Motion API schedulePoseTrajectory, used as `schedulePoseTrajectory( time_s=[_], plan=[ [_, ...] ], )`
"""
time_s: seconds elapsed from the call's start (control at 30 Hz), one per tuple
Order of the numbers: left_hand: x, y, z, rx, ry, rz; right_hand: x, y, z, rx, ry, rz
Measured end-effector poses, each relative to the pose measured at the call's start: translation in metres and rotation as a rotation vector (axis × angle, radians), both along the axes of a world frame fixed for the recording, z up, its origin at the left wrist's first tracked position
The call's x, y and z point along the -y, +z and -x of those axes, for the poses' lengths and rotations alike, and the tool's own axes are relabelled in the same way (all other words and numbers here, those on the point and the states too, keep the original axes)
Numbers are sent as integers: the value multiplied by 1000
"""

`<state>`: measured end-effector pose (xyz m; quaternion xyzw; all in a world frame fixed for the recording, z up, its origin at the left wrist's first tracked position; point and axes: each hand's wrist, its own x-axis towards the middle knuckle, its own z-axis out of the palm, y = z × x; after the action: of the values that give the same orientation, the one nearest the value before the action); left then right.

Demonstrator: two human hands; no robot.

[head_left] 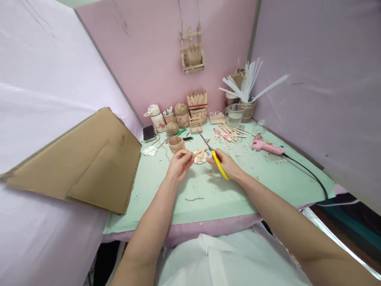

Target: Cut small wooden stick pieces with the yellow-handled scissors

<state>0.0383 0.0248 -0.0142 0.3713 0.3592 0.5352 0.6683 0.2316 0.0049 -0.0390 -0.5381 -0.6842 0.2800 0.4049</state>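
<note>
In mid-frame, the left hand (179, 165) pinches a thin wooden stick (195, 153); just to its right, the right hand (228, 163) grips yellow scissors (220, 168). The stick is probably best held firm, square to the scissors.

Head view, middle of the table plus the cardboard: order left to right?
Cardboard → dark phone → left hand → small white dish with wooden bits → right hand holding yellow-handled scissors → pink glue gun.
</note>
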Motion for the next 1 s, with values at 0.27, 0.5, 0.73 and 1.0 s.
schedulePoseTrajectory(
  time_s=[0.27, 0.5, 0.73, 1.0],
  plan=[
    [9, -9, -16, 7, -95, 73, -2, -8, 12, -345, 64, -13],
    [14, -20, -25, -505, -153, -202, -1, -7, 11, -447, 65, -47],
    [11, -24, -23, -692, -123, -363, 3, -8, 12, -288, 33, -68],
    [16, 2, -10, -220, -215, -197, 11, 1, 12, -170, -45, -91]
  ],
)
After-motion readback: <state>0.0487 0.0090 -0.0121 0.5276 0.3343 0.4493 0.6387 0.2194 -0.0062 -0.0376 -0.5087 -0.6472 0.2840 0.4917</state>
